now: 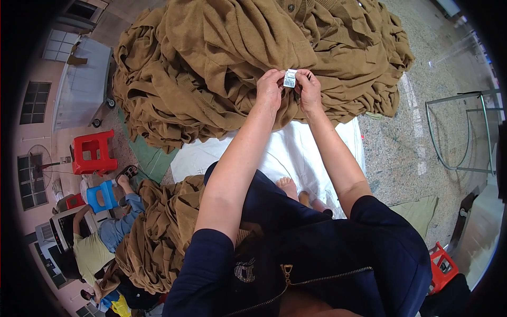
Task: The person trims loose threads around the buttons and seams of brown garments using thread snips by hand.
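A small white printed tag (pixel 290 78) is stretched between my two hands, in front of a big heap of brown knitted garments (pixel 222 68). My left hand (pixel 270 87) pinches the tag's left side between thumb and fingers. On its right side, my right hand (pixel 308 90) grips it in the same way. Both arms reach forward, and the tag faces me. Whether the tag is fastened to a garment cannot be made out, as the fingers hide its edges. Buttons and ribbed bands show on garments near the top of the heap.
White sheeting (pixel 274 153) lies beneath the heap. A second brown pile (pixel 163 227) is at my left, beside a person in a yellow top (pixel 92 253). Red (pixel 95 153) and blue (pixel 102 196) stools stand further left. A metal frame (pixel 459 132) is at the right.
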`<action>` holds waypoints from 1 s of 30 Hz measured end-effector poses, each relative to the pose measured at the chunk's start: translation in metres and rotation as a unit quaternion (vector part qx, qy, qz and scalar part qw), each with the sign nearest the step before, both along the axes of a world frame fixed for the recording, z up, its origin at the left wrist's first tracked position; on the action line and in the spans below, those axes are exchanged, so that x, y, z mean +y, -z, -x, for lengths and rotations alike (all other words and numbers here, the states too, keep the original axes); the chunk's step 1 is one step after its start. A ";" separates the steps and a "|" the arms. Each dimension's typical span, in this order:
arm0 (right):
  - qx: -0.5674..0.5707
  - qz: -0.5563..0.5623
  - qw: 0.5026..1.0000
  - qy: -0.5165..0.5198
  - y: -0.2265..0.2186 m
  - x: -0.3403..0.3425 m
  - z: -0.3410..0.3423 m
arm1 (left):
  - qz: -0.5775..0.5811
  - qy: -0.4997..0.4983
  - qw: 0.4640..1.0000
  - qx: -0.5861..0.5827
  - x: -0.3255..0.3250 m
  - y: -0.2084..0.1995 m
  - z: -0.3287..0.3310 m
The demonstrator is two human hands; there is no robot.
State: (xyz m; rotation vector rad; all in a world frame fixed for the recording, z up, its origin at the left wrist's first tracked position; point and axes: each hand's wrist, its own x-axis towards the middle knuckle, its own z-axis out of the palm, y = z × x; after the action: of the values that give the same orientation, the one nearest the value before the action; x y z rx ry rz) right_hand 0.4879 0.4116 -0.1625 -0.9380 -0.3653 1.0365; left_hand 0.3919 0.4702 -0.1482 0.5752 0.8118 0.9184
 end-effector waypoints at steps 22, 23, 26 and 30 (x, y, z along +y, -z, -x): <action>-0.049 -0.008 0.999 -0.009 0.002 -0.001 0.000 | 0.020 0.010 1.000 0.006 -0.003 -0.005 -0.002; -0.050 -0.009 0.999 -0.009 0.001 -0.001 0.000 | 0.019 0.010 1.000 0.005 -0.002 -0.005 -0.001; -0.037 0.003 0.999 -0.024 -0.002 -0.003 0.001 | 0.004 0.014 1.000 0.010 -0.002 -0.002 0.000; -0.050 0.009 0.998 -0.028 -0.007 -0.004 0.005 | -0.013 0.021 1.000 0.012 -0.003 -0.004 -0.001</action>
State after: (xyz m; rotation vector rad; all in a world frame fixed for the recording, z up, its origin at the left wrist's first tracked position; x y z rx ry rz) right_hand 0.4830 0.4075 -0.1555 -1.0035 -0.4684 1.0479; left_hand 0.3934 0.4670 -0.1446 0.6246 0.8087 0.8856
